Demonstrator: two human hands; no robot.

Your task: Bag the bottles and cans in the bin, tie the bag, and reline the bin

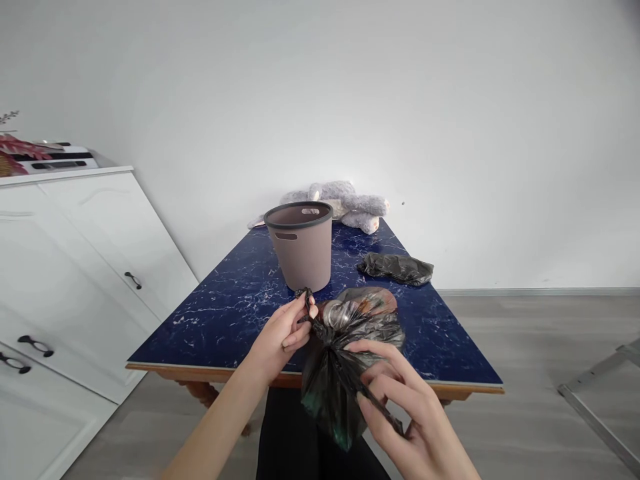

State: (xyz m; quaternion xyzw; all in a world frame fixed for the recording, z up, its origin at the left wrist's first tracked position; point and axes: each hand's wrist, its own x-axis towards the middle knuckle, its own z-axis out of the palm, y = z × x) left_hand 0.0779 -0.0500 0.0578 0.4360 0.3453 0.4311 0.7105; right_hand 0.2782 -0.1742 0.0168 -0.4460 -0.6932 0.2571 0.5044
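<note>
The filled black plastic bag [367, 317] is at twelve o'clock, low in front of me, on the near edge of the blue marble-patterned table [215, 320] and partly hanging over it. Its film is thin and see-through: rounded, clear-looking shapes and orange-brown patches show through the far side, a greenish tint through the near side. The neck is drawn into tight pleats. My left hand [283, 333], at eleven o'clock, is clamped on a twisted end of the plastic, fingertips closed around it. My right hand [407, 397], at five o'clock from the neck, has its fingers bent round another dark strand, thumb below

Just past my left hand, the mauve wastebasket [307, 257] stands upright with its dark rim, blocking part of the grey plush toy [345, 197] lying behind it. A crumpled black plastic bundle [397, 268] lies at one o'clock, a white cabinet [100, 280] stands at ten, and a metal frame [597, 423] at three
</note>
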